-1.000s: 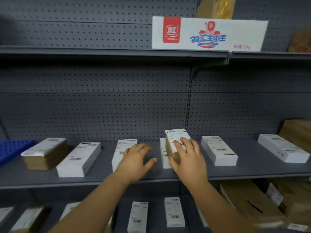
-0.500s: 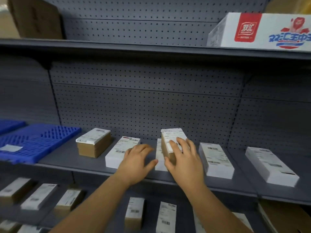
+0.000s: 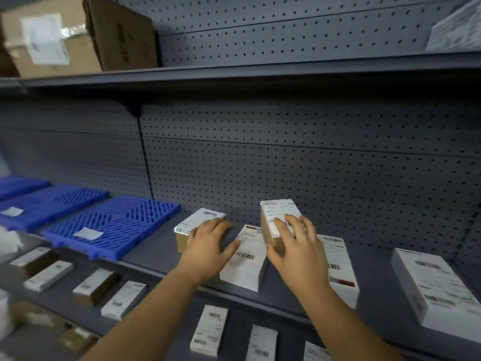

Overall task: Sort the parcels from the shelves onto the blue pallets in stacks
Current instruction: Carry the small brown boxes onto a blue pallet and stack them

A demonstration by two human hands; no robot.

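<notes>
One parcel (image 3: 279,221) in right hand (image 3: 299,250)

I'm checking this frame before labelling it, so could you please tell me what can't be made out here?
Head view only:
- Label text on the parcel held by the right hand: too small and blurred.
- Brown box: partly covered by the left hand; actual contact unclear.
- Cardboard carton on the top shelf: motion-blurred, cut by the frame edge.
- Blue pallet: its white sticker is unreadable.

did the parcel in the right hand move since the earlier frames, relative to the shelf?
Yes. The parcel in the right hand has shifted left along the shelf, now over the white box.
</notes>
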